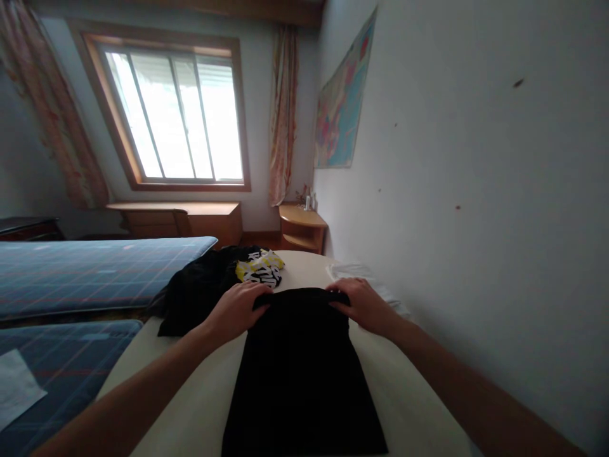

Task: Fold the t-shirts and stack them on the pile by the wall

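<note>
A black cloth garment (pixel 302 374), its exact kind not clear, lies lengthwise on a round cream tabletop (pixel 190 400), narrower at its far end. My left hand (pixel 240 308) grips the far left corner, fingers over the top and thumb below. At the far right corner, my right hand (pixel 364 304) pinches the same edge in a similar way. Between my hands the far edge runs fairly straight. The near end runs down to the bottom of the view. Just beyond my left hand sits a crumpled pile of black clothing (pixel 204 285) with a yellow and white print.
To the left are blue plaid mattresses (pixel 95 273) with a white sheet of paper (pixel 16 387) on the nearer one. A white cloth (pixel 352 271) lies by the wall on the right. A small corner shelf (pixel 302 219) and a low wooden desk (pixel 209 212) stand farther back.
</note>
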The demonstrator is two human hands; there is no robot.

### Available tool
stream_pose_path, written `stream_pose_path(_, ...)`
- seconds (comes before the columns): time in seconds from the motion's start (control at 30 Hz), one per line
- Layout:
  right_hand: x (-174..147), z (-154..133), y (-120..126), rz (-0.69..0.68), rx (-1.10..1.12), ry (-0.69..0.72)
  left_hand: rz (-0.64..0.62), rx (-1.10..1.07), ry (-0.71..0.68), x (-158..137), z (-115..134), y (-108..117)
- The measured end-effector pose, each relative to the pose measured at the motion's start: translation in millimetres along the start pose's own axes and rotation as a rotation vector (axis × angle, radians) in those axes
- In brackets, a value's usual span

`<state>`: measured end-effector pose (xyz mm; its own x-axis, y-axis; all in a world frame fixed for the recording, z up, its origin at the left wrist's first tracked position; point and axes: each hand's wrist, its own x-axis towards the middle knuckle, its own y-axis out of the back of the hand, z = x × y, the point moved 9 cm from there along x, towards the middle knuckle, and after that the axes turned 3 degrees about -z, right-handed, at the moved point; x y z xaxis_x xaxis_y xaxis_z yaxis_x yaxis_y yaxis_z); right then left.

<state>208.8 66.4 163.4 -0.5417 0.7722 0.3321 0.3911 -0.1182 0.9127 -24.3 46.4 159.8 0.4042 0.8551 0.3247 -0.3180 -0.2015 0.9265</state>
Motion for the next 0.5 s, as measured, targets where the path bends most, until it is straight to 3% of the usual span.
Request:
stream_pose_path(0.3,-75,-54,3,0.069,-0.034,0.176,0.025,0.047,-0.140,-78,37,-15)
stream_pose_path(0.5,-83,-64,-6,0.126,-0.022,0.185,0.011,0.105,-0.147,-78,77,-37)
